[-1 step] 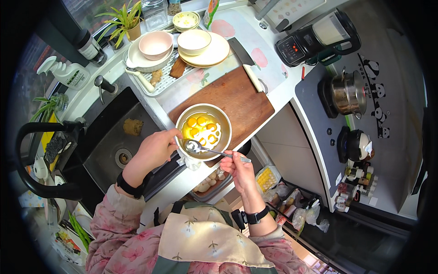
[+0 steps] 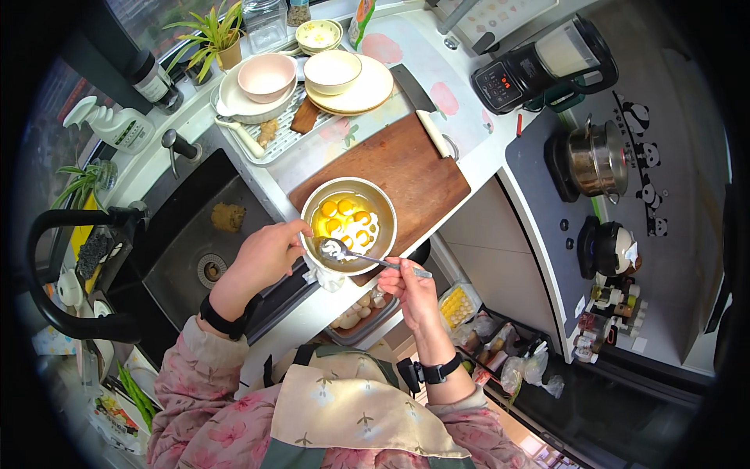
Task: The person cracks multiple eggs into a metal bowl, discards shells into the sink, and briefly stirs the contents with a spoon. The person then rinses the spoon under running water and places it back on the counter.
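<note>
Several raw egg yolks [image 2: 345, 207] lie in clear egg white inside a round metal bowl [image 2: 387, 202], with white patches among them that may be glare. The bowl stands on the near left corner of a wooden cutting board [image 2: 406, 168]. Fingers of my left hand [image 2: 269, 254] pinch its left rim. My right hand [image 2: 410, 289] is closed round the handle of a metal spoon [image 2: 367, 258]. The spoon's head hangs over the near left part of the bowl; whether it touches the egg is hard to see. A crumpled white cloth or paper [image 2: 324, 279] sits below the bowl.
Left is a dark sink [image 2: 164, 234] with a brown lump in it. Behind the board are a cleaver [image 2: 418, 98], stacked plates [image 2: 375, 86] and a pink bowl [image 2: 267, 78]. A blender [image 2: 539, 66] and a steel pot [image 2: 598, 160] stand right. Below, a drawer holds eggs [image 2: 355, 313].
The spoon has shifted very slightly to the right with my right hand. My left hand and the bowl have stayed put.
</note>
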{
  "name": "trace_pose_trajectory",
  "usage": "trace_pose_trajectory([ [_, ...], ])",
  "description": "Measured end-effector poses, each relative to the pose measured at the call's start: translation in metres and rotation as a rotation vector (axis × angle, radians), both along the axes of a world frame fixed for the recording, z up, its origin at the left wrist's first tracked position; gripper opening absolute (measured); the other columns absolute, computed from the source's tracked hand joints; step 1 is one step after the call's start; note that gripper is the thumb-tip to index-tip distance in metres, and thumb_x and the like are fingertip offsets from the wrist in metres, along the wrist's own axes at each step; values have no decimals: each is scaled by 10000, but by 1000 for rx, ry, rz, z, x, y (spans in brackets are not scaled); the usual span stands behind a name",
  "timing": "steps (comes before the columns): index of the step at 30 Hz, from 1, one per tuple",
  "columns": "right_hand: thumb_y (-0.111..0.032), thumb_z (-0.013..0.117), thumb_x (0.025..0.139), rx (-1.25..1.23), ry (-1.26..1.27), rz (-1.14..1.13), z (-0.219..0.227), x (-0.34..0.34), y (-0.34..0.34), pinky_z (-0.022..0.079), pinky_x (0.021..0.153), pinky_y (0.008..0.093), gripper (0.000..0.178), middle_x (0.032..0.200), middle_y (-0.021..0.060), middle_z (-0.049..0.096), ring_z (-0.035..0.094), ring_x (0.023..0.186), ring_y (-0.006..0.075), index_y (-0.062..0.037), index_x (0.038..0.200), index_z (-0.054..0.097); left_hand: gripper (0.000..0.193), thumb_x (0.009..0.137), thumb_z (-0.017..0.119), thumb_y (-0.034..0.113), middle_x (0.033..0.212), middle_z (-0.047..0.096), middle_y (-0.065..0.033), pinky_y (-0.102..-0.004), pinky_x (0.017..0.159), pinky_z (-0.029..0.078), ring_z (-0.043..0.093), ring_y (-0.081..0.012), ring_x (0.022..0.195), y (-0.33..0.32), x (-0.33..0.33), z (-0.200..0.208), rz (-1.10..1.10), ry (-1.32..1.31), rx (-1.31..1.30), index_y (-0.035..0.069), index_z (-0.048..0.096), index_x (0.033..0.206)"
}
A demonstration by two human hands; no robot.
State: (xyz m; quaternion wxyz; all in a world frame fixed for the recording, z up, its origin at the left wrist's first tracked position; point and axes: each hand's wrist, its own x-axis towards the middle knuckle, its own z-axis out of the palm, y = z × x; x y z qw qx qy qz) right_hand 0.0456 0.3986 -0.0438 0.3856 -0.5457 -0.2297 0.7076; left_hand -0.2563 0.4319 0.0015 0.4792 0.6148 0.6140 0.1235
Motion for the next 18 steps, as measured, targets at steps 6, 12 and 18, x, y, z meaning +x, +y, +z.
trace_pose_trajectory([
  [6, -281, 483, 1105, 181, -165, 7, 14, -6, -3, 610, 717, 292, 375, 943, 145, 723, 739, 801, 206, 47, 1214, 629, 220, 908, 669, 53, 845, 694, -71, -355, 609, 516, 683, -211, 583, -1, -2, -2, 61, -26, 23, 95, 640, 1122],
  [12, -274, 470, 1109, 317, -298, -13, 25, -17, -6, 610, 726, 300, 375, 942, 149, 720, 741, 800, 214, 57, 1200, 624, 229, 916, 657, 36, 852, 663, -61, -341, 604, 511, 666, -189, 579, -2, -2, -6, 47, -42, 60, 83, 626, 1138],
  [18, -250, 471, 1109, 398, -387, 55, 28, -29, -11, 605, 724, 299, 357, 948, 142, 728, 742, 812, 216, 62, 1193, 624, 230, 920, 652, 21, 844, 645, -52, -324, 590, 506, 661, -167, 581, -2, -2, -11, 34, -37, 55, 74, 620, 1142],
])
